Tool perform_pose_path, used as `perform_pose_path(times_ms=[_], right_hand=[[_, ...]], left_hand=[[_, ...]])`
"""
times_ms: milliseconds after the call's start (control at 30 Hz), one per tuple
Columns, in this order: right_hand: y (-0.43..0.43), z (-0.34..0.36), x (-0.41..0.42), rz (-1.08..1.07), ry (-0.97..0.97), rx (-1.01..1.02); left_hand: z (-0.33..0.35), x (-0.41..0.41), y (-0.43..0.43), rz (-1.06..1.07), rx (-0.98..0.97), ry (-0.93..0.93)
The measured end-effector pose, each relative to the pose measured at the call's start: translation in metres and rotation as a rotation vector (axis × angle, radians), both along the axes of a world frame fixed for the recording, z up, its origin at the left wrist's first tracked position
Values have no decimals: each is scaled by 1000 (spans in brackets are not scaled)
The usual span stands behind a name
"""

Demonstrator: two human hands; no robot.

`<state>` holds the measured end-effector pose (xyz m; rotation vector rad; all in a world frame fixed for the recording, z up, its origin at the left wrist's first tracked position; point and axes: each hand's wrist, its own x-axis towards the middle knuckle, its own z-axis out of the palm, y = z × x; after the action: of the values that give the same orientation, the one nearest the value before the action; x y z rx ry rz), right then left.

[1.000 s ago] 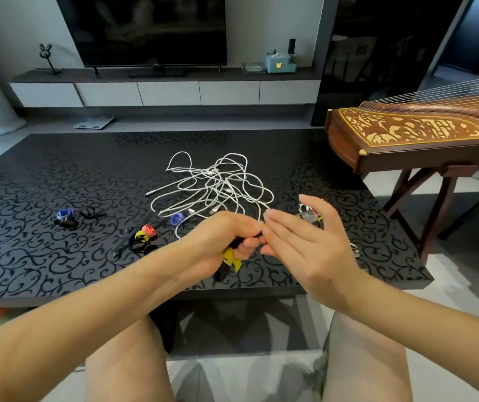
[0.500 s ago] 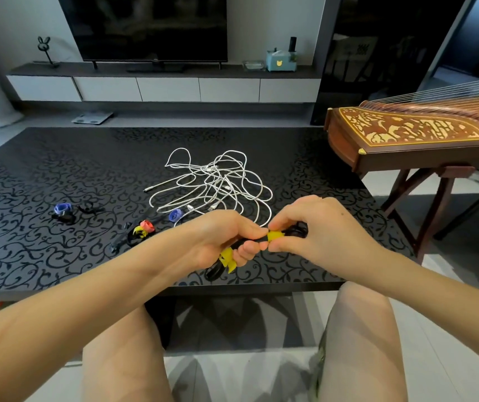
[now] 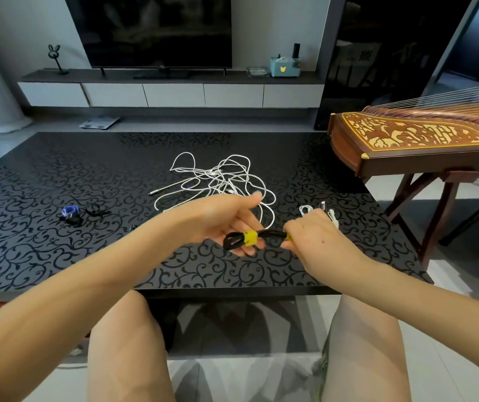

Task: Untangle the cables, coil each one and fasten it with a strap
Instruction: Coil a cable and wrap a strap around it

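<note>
One short black coiled cable (image 3: pixel 270 235), banded by a yellow fabric strap (image 3: pixel 250 237), lies above the near tabletop (image 3: pixel 58 256) on the left hand (image 3: pixel 218 219), grip released, the right hand (image 3: pixel 316 242) pinching its end: fastening step, seemingly near done, next setting it down.

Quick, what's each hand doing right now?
Left hand: open, palm up, black cable resting on its fingers.
Right hand: closed, gripping the black cable's other end.
</note>
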<state>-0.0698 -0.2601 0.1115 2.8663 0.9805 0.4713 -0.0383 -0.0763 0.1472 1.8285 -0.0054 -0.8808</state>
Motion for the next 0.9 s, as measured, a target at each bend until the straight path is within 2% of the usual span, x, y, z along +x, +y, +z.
perform_pose_path(times_ms=[67, 133, 200, 233, 333, 400, 500, 533, 600, 667, 767, 900], right_hand=[[-7, -9, -1, -95, 139, -9], [-12, -16, -2, -120, 250, 55], [-12, -24, -2, -147, 283, 125], [-12, -26, -2, -146, 290, 143], [-9, -27, -3, -120, 264, 109], [-8, -28, -2, -135, 249, 96], [-12, -39, 2, -91, 83, 144], [-16, -46, 4, -65, 6, 192], [-23, -56, 9, -20, -105, 269], [-29, -61, 14, 18, -158, 367], [-34, -64, 21, 56, -240, 437], [-39, -79, 31, 74, -333, 329]], left_hand=[[-1, -3, 7, 26, 95, -269], [-4, -14, 10, -116, 174, -525], [-13, -22, 10, -272, 368, -776], [-18, -24, 9, -284, 459, -887], [-29, -22, 3, -215, 464, -996], [-38, -17, 1, -128, 404, -894], [-45, -7, 2, 20, 65, -408], [-46, -4, 3, -2, -22, -240], [-48, -1, 5, -114, -91, -21], [-51, -1, 2, -172, -140, 42], [-55, -1, -8, -79, -156, 12], [-68, 7, -21, 133, -135, -37]])
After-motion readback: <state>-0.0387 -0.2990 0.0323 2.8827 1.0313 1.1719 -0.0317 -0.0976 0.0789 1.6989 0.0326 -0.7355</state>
